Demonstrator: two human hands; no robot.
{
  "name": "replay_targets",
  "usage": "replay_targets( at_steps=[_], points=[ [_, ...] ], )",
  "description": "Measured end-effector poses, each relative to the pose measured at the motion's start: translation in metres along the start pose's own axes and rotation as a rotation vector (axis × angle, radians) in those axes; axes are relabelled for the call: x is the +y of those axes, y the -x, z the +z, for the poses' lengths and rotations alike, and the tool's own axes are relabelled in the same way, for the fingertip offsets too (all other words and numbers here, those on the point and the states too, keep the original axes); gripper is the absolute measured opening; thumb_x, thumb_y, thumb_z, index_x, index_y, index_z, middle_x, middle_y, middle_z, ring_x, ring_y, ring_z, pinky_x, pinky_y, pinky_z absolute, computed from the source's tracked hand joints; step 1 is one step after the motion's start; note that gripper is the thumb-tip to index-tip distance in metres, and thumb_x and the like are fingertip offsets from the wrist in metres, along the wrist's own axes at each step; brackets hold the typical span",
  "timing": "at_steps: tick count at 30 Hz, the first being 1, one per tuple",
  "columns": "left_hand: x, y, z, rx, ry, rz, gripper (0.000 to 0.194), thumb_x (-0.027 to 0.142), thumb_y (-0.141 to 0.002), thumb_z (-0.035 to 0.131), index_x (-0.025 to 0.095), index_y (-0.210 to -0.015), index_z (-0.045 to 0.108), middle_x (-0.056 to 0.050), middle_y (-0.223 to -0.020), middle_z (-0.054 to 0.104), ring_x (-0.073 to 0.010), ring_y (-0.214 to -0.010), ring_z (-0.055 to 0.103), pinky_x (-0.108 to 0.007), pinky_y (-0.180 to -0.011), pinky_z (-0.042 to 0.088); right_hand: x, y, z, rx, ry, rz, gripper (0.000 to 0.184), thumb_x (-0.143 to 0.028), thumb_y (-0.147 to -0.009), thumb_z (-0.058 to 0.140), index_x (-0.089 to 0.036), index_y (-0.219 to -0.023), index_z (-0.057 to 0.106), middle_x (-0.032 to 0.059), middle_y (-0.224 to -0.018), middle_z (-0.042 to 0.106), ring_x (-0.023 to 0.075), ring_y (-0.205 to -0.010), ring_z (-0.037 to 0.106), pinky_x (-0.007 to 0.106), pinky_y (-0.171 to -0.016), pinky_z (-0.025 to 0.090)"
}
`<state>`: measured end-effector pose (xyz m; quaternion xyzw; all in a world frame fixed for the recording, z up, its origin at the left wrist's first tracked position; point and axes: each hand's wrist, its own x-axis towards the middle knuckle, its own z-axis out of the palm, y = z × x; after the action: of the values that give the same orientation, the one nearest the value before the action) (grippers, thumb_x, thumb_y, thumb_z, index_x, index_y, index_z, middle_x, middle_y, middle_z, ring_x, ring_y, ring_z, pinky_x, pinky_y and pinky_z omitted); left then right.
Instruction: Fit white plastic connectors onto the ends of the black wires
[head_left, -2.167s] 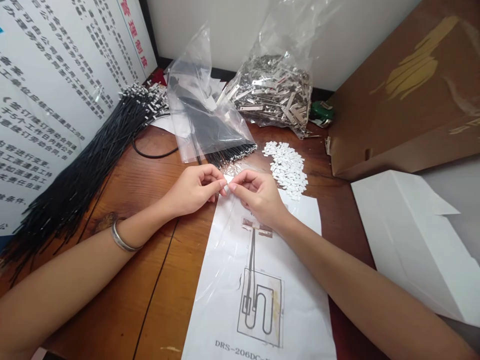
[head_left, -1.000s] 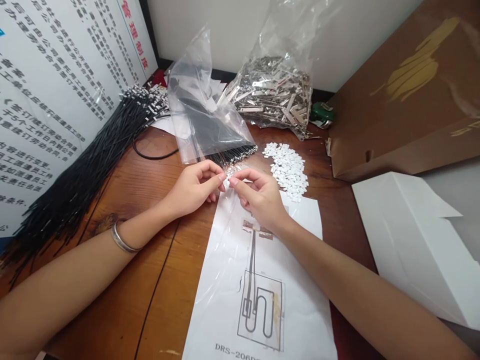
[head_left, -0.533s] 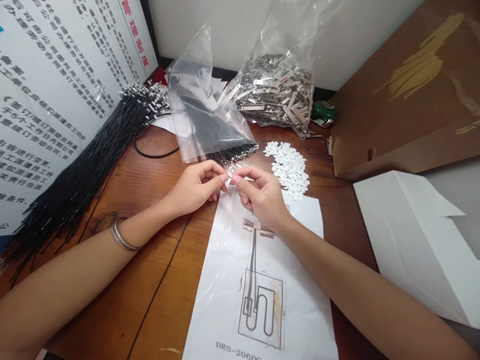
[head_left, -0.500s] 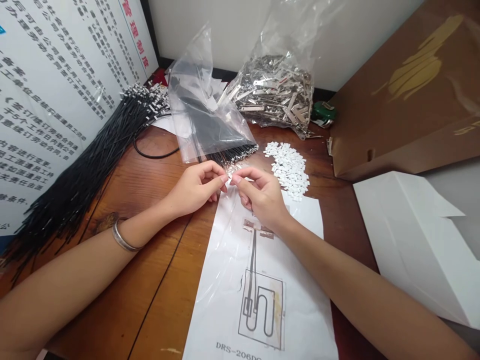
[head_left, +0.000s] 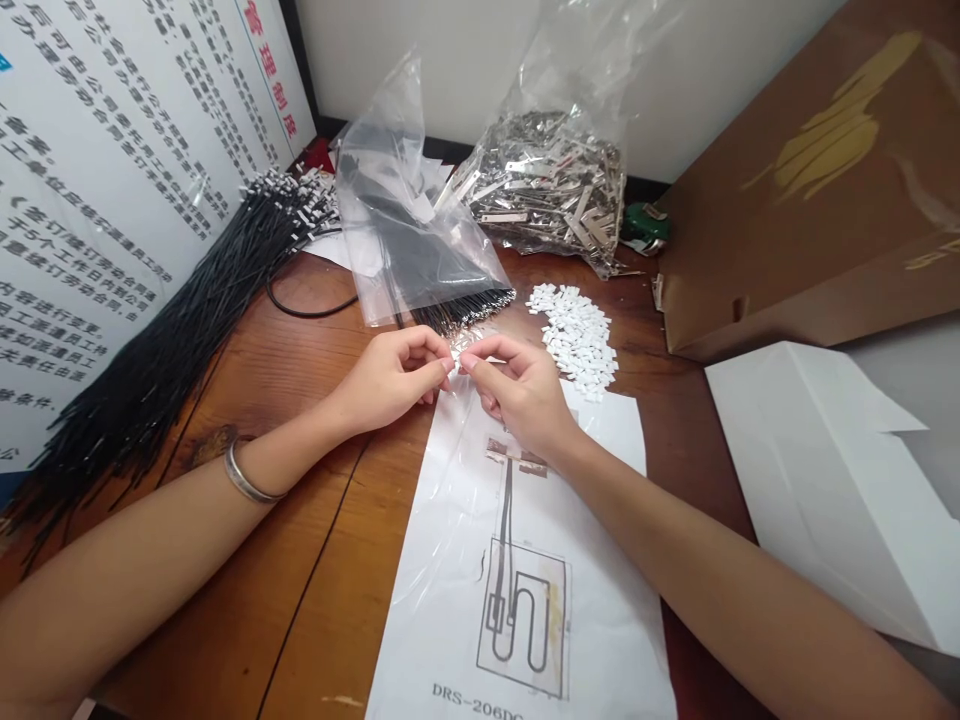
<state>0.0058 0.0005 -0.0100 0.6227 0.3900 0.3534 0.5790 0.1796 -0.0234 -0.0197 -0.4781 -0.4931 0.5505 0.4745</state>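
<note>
From here I have one small white piece (head_left: 456, 362) pinched between fingertips of my left hand (head_left: 390, 378) and right hand (head_left: 521, 395), near one printed diagram sheet (head_left: 600, 620); I count two clear plastic bags (head_left: 547, 190), one white-piece heap (head_left: 577, 335).

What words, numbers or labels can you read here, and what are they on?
"DRS-206DC": printed sheet; the rest is out of frame.
"管理制度": red, white board.
Black lines, same board: partly cut or blurred; "5个工作日内" is legible.
Gold lettering, brown box: unreadable.
Drawing labels: too small.
</note>
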Motion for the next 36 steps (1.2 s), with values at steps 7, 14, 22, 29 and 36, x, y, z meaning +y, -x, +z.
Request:
replay_targets(
  at_steps=[7,14,22,29,36],
  points=[
    [0.0021,-0.0002,0.0013,0.042,0.002,0.006,0.016,0.026,-0.081,0.07,0.014,-0.078,0.059,0.0,-0.064,0.065,-0.0062,-0.049,0.055,-0.018,-0.048,0.046,-0.0003,-0.0011,0.0003,-0.01,0.031,-0.021,0.033,-0.046,-0.073,0.079,-0.017,-0.075,0.063,-0.0056,-0.053,0.051,0.0049,-0.041,0.038,0.022,-0.037,0.023],
    [0.0028,-0.0002,0.0026,0.06,0.024,-0.001,0.014,0.025,-0.083,0.067,0.013,-0.081,0.06,0.0,-0.066,0.066,-0.0057,-0.047,0.055,-0.016,-0.045,0.046,0.0044,-0.0017,0.0,0.015,0.028,-0.024,0.037,-0.052,-0.076,0.076,-0.017,-0.08,0.063,-0.0044,-0.058,0.053,0.0056,-0.045,0.041,0.022,-0.039,0.026],
    [0.0048,-0.0009,0.0033,0.084,0.003,-0.021,0.012,0.022,-0.083,0.067,0.012,-0.078,0.06,-0.002,-0.068,0.068,-0.0052,-0.046,0.055,-0.016,-0.044,0.045,0.0037,-0.0019,0.0003,0.007,0.019,-0.039,0.039,-0.054,-0.074,0.077,-0.018,-0.079,0.062,-0.0029,-0.06,0.056,0.0077,-0.051,0.048,0.022,-0.042,0.031],
    [0.0047,0.0,0.0021,0.068,-0.011,-0.024,0.013,0.022,-0.084,0.066,0.013,-0.078,0.061,-0.002,-0.069,0.068,-0.0054,-0.047,0.054,-0.016,-0.045,0.044,0.0024,-0.0009,0.0008,-0.013,0.011,-0.021,0.035,-0.05,-0.076,0.076,-0.018,-0.079,0.063,0.0004,-0.065,0.062,0.009,-0.055,0.051,0.023,-0.044,0.035],
    [0.003,-0.0004,0.001,0.053,-0.031,-0.007,0.015,0.025,-0.084,0.067,0.012,-0.08,0.061,-0.003,-0.071,0.07,-0.0056,-0.049,0.055,-0.017,-0.046,0.045,0.0034,-0.0013,-0.0001,-0.018,0.008,-0.015,0.034,-0.049,-0.076,0.076,-0.017,-0.079,0.063,0.0001,-0.064,0.063,0.0072,-0.05,0.046,0.022,-0.041,0.029]
  ],
)
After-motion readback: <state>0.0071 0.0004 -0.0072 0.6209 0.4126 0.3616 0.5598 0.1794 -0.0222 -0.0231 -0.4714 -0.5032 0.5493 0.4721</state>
